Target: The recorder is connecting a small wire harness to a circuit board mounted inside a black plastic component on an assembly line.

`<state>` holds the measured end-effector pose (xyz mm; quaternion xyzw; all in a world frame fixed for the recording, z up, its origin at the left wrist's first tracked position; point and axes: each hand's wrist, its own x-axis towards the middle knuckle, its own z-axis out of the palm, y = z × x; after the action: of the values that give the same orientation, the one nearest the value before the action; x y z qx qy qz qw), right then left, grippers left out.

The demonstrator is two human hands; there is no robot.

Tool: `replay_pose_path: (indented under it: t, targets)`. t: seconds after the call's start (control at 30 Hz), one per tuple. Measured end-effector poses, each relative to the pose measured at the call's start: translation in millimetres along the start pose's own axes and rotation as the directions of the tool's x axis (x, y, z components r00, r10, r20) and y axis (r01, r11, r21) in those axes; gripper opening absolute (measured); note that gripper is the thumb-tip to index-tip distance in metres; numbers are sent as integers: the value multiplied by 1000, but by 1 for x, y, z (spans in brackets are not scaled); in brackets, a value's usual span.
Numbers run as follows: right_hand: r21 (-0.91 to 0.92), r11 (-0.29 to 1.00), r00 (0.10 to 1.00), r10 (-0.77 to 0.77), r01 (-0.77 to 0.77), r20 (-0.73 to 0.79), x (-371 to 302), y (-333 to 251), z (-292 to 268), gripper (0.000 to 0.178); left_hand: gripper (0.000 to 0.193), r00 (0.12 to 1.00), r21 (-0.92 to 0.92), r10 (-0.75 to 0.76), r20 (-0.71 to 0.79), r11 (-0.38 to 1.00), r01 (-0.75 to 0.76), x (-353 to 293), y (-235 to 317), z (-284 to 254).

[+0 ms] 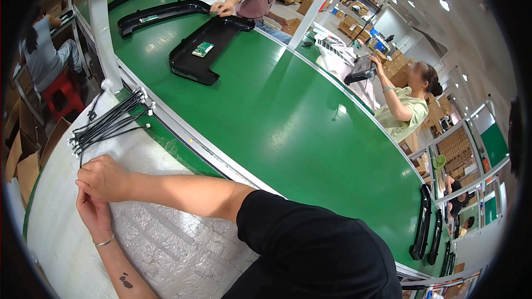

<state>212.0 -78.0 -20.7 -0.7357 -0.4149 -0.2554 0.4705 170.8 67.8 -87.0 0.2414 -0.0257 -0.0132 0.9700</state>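
Note:
My left hand [93, 214] and my right hand [105, 178] meet over the white foam-like work surface [160, 238] at the left. Both have their fingers pinched together. A thin black cable [81, 160] shows just above the fingertips; the rest of it is hidden by the hands. Right beyond them lies a loose bundle of black cables [111, 120] with small white connectors, spread across the edge of the surface. My left wrist wears a bracelet, and my right forearm crosses in from the right.
A green conveyor belt [266, 122] with a metal rail runs past. Black plastic housings [191, 61] lie on it, two with green circuit boards [203, 49]. More black housings [422, 224] stand at its right end. Across the belt, one co-worker [260, 0] touches a housing; another [403, 102] lifts one.

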Motion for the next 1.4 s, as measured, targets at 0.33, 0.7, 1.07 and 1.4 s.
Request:
replay_pose_path:
  t: [0.33, 0.7, 1.07, 1.4]
  targets:
    - [-294, 956, 988, 23, 24, 156, -4, 2, -13, 26, 28, 981, 260, 123, -152, 962, -80, 4, -20, 37]
    - [-792, 599, 922, 362, -117, 138, 44, 79, -96, 9, 29, 953, 446, 188, -236, 893, -65, -1, -27, 67]
    - [-543, 153, 465, 729, -826, -502, 66, 214, -234, 40, 22, 962, 589, 189, -199, 807, -37, -2, -39, 75]
    - [-416, -18, 221, 825, -909, -519, 65, 217, -237, 28, 18, 963, 574, 202, -179, 817, -65, -1, -36, 71]
